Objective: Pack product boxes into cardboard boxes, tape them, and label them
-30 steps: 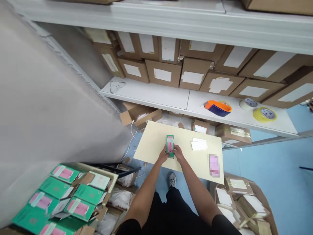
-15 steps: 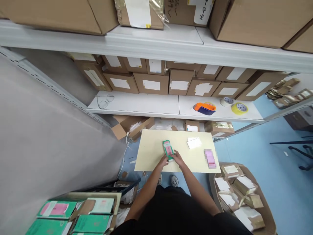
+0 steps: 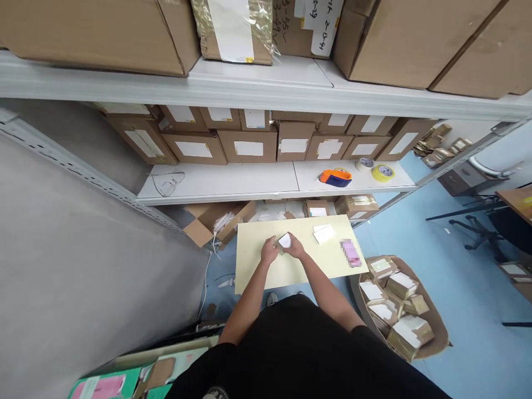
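box [image 3: 285, 240] between hands [image 3: 295, 247] — shelf carton [image 3: 297, 41] reads "55".

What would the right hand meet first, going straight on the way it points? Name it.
Likely the small white-faced item, which the right hand touches. Past it, the pale tabletop seems next, though the hand's height above it is hard to judge.

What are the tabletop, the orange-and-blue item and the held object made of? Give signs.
Tabletop: perhaps laminate or painted board; smooth, pale, even surface.
Orange-and-blue item: probably plastic, by its bright, solid colours.
Held object: possibly card or paper; plain white face, too small to be sure.
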Available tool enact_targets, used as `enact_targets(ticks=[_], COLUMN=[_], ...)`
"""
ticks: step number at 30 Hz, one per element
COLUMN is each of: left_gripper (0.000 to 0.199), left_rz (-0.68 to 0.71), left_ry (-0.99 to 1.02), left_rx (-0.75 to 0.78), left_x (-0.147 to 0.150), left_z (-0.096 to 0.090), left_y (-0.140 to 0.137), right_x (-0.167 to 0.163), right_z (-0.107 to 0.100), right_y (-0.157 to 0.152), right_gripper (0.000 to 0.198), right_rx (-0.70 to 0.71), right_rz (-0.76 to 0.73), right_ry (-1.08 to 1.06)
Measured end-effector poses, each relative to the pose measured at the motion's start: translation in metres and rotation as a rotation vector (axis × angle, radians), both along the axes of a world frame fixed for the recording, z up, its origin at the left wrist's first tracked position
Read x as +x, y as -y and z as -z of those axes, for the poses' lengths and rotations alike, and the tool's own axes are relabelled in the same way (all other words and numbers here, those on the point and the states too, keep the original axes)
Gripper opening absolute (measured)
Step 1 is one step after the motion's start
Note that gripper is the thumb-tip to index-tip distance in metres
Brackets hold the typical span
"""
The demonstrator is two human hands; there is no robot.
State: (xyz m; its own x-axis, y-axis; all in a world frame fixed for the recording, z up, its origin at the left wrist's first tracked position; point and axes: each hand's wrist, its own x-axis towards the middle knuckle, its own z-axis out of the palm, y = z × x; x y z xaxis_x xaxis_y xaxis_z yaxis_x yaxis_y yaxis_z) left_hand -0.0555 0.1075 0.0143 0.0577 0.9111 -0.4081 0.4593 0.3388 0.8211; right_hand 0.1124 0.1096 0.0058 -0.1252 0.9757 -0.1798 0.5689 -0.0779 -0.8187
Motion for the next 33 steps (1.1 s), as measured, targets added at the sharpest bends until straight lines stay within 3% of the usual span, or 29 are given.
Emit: enact_targets(ticks=[4,6,11,14,18,21,24,28,33], left_gripper=[0.073,0.069,0.068,0.073,0.065,0.072,0.068,0.040,0.040], left_rz=[0.412,0.512,0.379,0.309,0.395,0.538,0.659,0.720,0.750], left_ry=[-0.093,-0.177,-0.329,-0.485,-0.580,-0.566,-0.592,-0.669,-0.694], left_rx=[0.243,0.263,0.198,0.196,0.250,0.335,0.351,0.300,0.296], left_x=[-0.007,-0.010,-0.014,-0.010,-0.012,-0.023,-0.032,-0.034,-0.027], left_z=[-0.015,-0.020,-0.021,-0.021,-0.023,-0.027,-0.035,-0.049,-0.059], left_y=[-0.027,-0.037,-0.030,-0.013,-0.002,-0.009,-0.023,-0.042,-0.044], right_x=[0.010,0.013,0.003,-0.011,-0.022,-0.023,-0.024,-0.025,-0.021], right_z=[-0.001,0.001,0.022,0.037,0.042,0.036,0.030,0.027,0.026], right_y=[-0.010,-0.011,0.012,0.032,0.038,0.031,0.026,0.027,0.025], right_gripper=[0.079,0.086,0.093,0.099,0.093,0.074,0.070,0.073,0.072], right_rx=[-0.095,-0.079,0.007,-0.069,-0.055,-0.020,-0.040,-0.084,-0.105], right_rz=[-0.125,-0.057,0.289,0.231,0.161,0.159,0.148,0.150,0.156], right_ry=[-0.014,0.016,0.091,0.015,-0.067,-0.092,-0.090,-0.077,-0.055])
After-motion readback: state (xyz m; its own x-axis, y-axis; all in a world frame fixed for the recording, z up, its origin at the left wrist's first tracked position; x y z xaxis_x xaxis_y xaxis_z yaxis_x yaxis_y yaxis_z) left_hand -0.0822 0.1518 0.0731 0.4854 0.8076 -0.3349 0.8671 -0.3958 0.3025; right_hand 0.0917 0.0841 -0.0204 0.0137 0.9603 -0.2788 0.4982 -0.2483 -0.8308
